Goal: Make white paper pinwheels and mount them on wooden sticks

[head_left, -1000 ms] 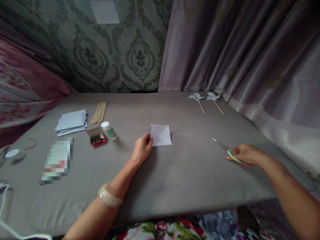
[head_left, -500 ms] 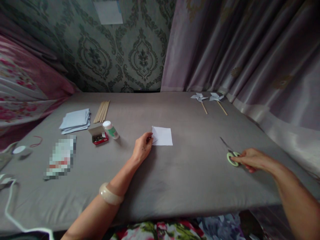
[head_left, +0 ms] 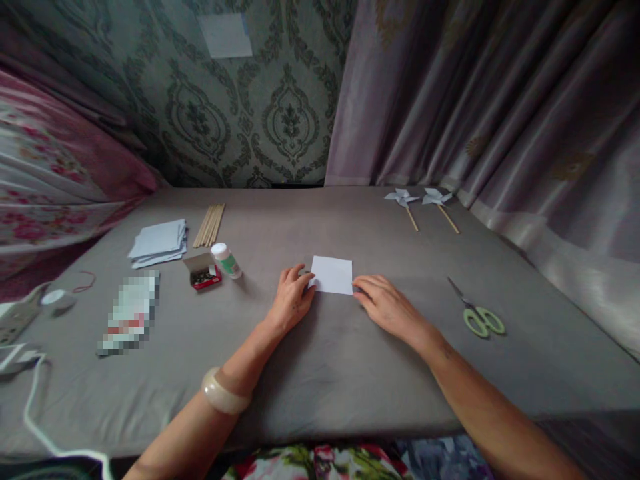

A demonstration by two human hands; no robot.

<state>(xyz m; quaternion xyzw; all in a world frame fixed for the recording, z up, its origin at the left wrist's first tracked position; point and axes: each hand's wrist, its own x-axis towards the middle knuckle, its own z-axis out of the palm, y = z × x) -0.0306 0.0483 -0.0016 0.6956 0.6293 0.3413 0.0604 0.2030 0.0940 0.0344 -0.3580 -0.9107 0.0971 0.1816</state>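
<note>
A white square of paper (head_left: 333, 275) lies in the middle of the grey cloth-covered table. My left hand (head_left: 293, 297) grips its left edge between thumb and fingers. At the opposite edge, my right hand (head_left: 387, 305) has its thumb and fingertips closed on the paper's side. A pair of scissors with green handles (head_left: 475, 313) rests on the cloth to the right of my right hand, blades pointing away and slightly left. The undersides of the fingers are hidden.
Two paper pinwheels on sticks (head_left: 401, 198) lie at the back right. Left of my hands are a white-capped bottle (head_left: 227, 261), an open red box of small pins (head_left: 205, 276), wooden sticks (head_left: 209, 225), stacked paper (head_left: 159, 242) and a blurred packet (head_left: 131, 312). A white cable (head_left: 33, 407) runs at the left.
My right hand has let go of the scissors, which now lie on the table, and has moved left to the paper's right edge. My left hand stays at the left edge.
</note>
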